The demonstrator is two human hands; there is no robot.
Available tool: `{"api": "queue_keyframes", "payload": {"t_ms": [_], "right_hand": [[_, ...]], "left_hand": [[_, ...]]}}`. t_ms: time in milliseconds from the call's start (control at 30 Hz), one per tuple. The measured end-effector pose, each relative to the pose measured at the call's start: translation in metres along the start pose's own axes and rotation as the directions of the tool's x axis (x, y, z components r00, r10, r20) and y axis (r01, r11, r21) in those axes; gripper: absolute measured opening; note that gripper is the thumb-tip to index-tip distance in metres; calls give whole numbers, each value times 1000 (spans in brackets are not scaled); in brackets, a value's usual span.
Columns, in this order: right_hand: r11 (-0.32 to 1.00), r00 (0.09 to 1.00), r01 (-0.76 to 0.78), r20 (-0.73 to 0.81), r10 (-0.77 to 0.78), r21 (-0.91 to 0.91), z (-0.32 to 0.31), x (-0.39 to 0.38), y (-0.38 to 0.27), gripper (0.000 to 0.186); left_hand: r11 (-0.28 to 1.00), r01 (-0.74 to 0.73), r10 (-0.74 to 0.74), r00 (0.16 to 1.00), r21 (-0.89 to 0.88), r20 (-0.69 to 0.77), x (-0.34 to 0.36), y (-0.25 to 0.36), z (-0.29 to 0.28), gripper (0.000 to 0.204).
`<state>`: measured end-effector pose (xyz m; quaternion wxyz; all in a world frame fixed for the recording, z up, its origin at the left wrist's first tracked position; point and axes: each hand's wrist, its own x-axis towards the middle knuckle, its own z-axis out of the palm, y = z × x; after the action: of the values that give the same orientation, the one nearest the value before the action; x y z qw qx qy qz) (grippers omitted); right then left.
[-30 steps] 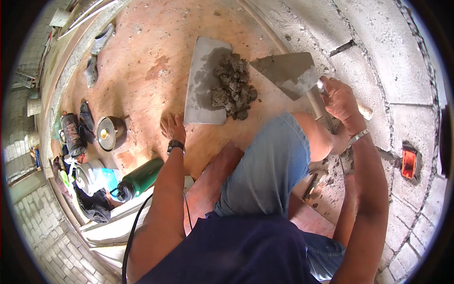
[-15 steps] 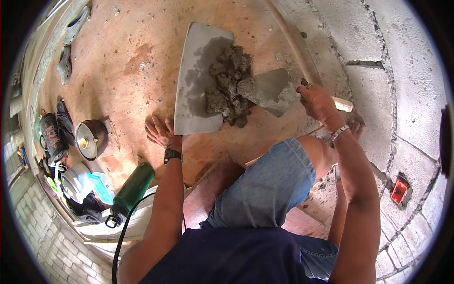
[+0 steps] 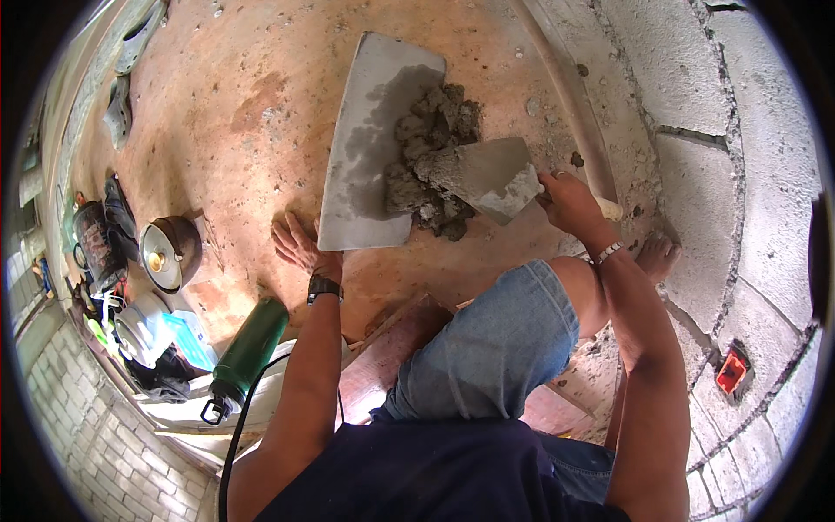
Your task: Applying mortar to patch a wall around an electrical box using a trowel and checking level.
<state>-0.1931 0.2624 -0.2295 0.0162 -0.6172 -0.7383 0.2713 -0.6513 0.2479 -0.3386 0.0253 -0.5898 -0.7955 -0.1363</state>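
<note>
The right hand grips the trowel by its handle, its surest hold. The mortar looks heavy, crumbly. The left hand lies spread.

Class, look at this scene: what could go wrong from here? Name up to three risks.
The grey mortar spreads past the right edge of the grey board, so it might pick up grit from the brown surface. The bare right hand grips the trowel near it, so skin could get smeared.
</note>
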Motion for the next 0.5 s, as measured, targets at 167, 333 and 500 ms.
{"api": "queue_keyframes", "payload": {"t_ms": [167, 333, 500], "right_hand": [[1000, 999, -9, 47, 9, 11, 1, 14, -10, 31], [994, 999, 26, -48, -22, 106, -8, 17, -27, 34], [989, 983, 3, -181, 24, 145, -30, 10, -30, 38]], "left_hand": [[1000, 25, -25, 999, -7, 37, 0, 1, -1, 71], [999, 50, -50, 999, 7, 19, 0, 3, 0, 68], [991, 131, -129, 988, -17, 85, 3, 9, -7, 67]]}}
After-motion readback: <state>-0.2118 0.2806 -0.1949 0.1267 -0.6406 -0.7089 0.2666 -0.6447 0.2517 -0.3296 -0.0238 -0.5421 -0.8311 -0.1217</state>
